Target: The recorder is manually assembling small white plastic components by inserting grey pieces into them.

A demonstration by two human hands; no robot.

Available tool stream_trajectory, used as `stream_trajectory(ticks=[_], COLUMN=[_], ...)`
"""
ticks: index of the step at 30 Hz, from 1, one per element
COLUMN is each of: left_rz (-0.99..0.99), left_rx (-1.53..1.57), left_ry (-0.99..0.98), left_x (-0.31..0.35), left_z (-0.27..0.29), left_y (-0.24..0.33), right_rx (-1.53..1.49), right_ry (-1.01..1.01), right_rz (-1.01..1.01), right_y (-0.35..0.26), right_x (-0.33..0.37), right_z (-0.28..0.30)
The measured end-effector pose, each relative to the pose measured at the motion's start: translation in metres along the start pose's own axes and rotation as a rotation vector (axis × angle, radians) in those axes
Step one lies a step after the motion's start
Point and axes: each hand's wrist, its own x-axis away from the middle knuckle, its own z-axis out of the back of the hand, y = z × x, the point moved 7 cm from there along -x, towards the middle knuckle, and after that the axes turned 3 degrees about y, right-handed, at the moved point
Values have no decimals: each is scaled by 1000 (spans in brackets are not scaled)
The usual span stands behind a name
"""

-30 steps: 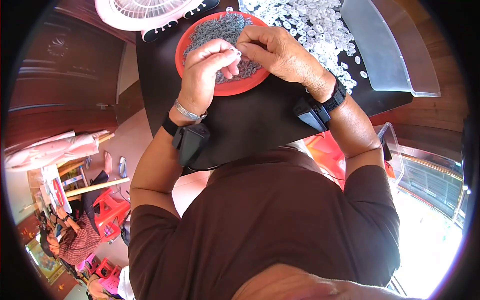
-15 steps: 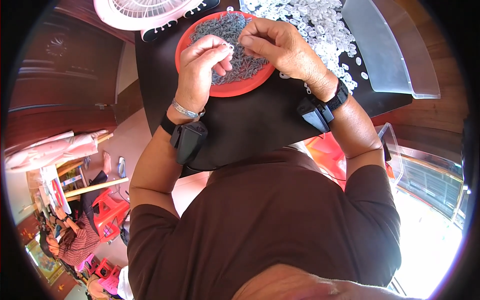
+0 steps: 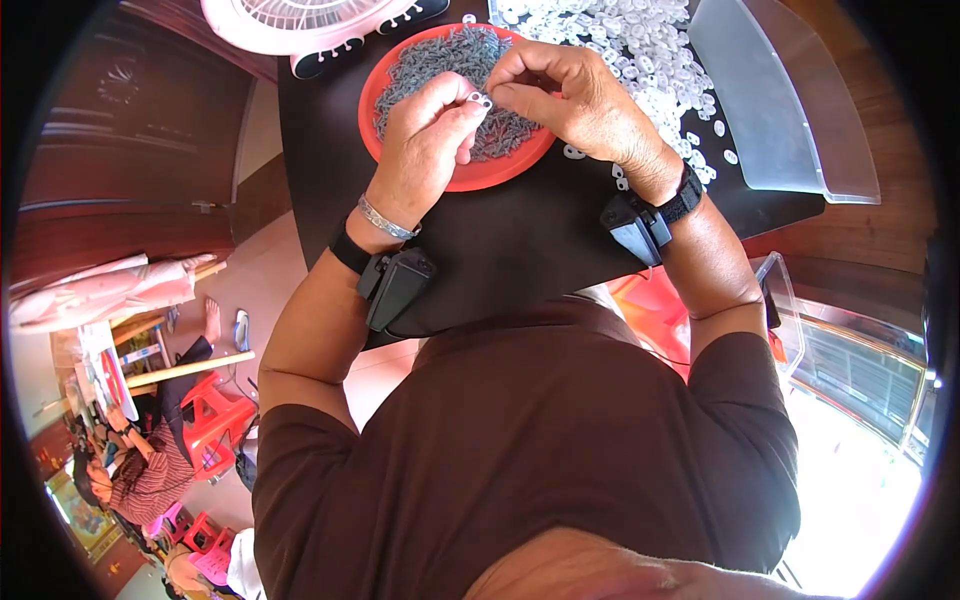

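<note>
Between the thumb and index finger of my left hand (image 3: 425, 135) is a small white plastic piece with holes (image 3: 480, 101). My right hand (image 3: 570, 100) is closed in a pinch right beside that piece; whatever its fingertips hold is too small to make out. Both hands hover over a round red tray (image 3: 480, 180) heaped with small grey screw-like pieces (image 3: 425, 75). A pile of white oval plastic pieces with holes (image 3: 640, 60) lies behind and to the right of my right hand.
On the black table (image 3: 500, 255), a pink fan (image 3: 310, 30) stands at the far left and a translucent plastic bin (image 3: 760, 110) at the right. Red stools (image 3: 215, 425) and a seated person (image 3: 155, 470) are at the lower left.
My left hand has moved right, bringing the white plastic piece up to the right fingertips. The right hand has shifted only slightly.
</note>
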Motion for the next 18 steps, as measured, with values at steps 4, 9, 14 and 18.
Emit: stream_trajectory(ticks=[4,9,14,18], left_rz=[-10,-27,-32,-36], left_rx=[-25,-89,-106,-120], left_ry=[1,-4,-8,-13], left_x=[0,2,2,1], left_z=[1,0,-1,-2], left_y=[0,2,0,-1], right_rx=[51,134,150,150], right_ry=[25,-61,-71,-53], right_rz=[-10,-4,-6,-7], right_y=[7,1,1,2], right_x=[-1,0,0,0], right_z=[4,-1,-1,0])
